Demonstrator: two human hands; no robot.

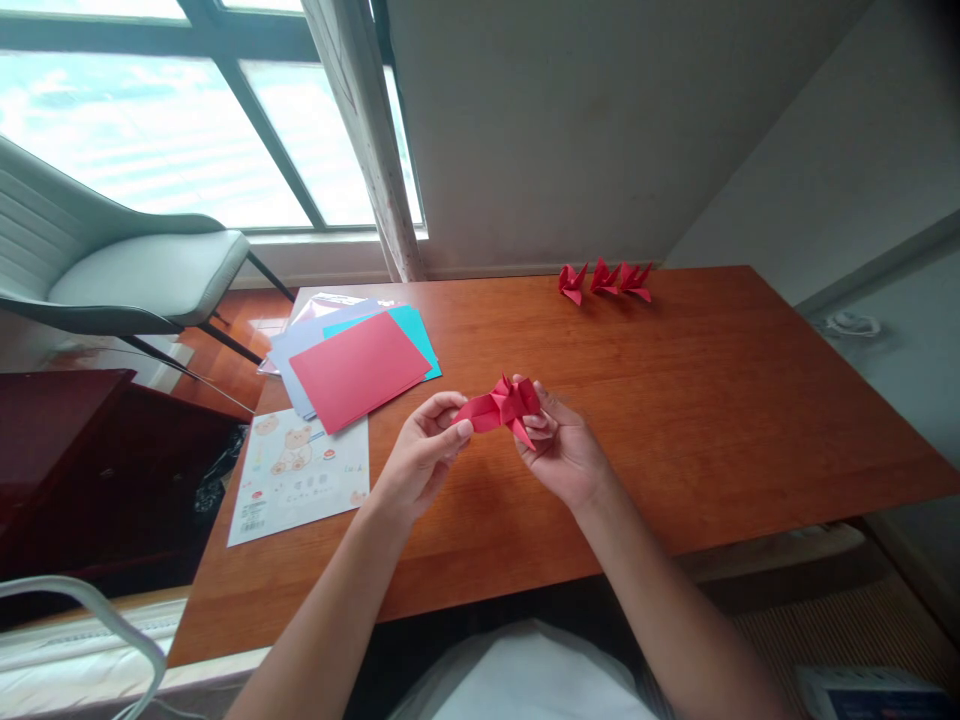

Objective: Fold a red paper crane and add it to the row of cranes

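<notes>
Above the middle of the wooden table point(712, 400) I hold a partly folded red paper figure point(501, 406) between both hands. My left hand point(421, 452) pinches its left tip between thumb and fingers. My right hand point(559, 448) grips the right side, fingers curled round the folds. Three finished red paper cranes point(604, 279) stand in a row at the far edge of the table, well beyond my hands.
A fan of coloured paper sheets point(358, 362), red on top, lies at the table's left. In front of it lies a printed sheet with bear pictures point(301, 475). A grey chair point(112, 270) stands by the window, and a dark cabinet point(67, 450) sits left of the table.
</notes>
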